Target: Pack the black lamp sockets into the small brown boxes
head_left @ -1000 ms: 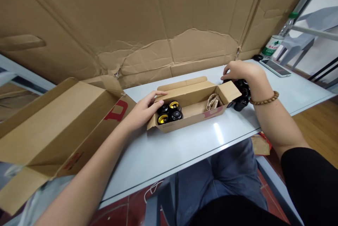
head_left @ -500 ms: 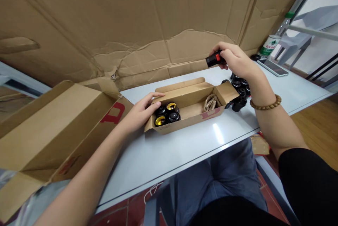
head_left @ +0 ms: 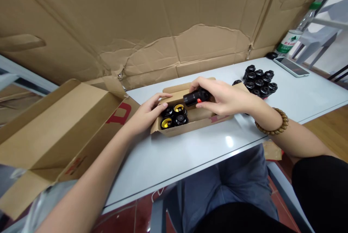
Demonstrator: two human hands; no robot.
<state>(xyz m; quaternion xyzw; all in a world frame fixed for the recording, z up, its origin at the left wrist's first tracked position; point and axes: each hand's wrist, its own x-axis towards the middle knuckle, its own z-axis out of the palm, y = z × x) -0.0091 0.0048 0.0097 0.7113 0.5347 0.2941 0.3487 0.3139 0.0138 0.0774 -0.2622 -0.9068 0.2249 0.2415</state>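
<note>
Black and stubby, the plastic cylinder with a red catch (head_left: 194, 97) sat pinched in my right hand (head_left: 223, 98), over the open tan cardboard carton (head_left: 195, 126). My thumb lay along one side of it and my fingers wrapped the other, closed firmly around the barrel with the red catch showing between them. A grip like that seemed the right one for so small a piece: firm enough not to slip, with the fingers clear of the catch, and kept high enough not to knock what already stood in the carton. My left hand (head_left: 148, 111) was open, its fingers loosely spread across the carton's near end, beside four round black pieces with gold centres (head_left: 174, 115) packed together in that corner. I could not tell whether my thumb actually touched them. Off to the right, on the white table (head_left: 163, 164), stood a tight cluster of round black pieces (head_left: 258, 84), just past the carton's far end, near my right forearm and its wooden bead bracelet (head_left: 272, 122). A larger opened brown cardboard box (head_left: 54, 127) lay to my left.
</note>
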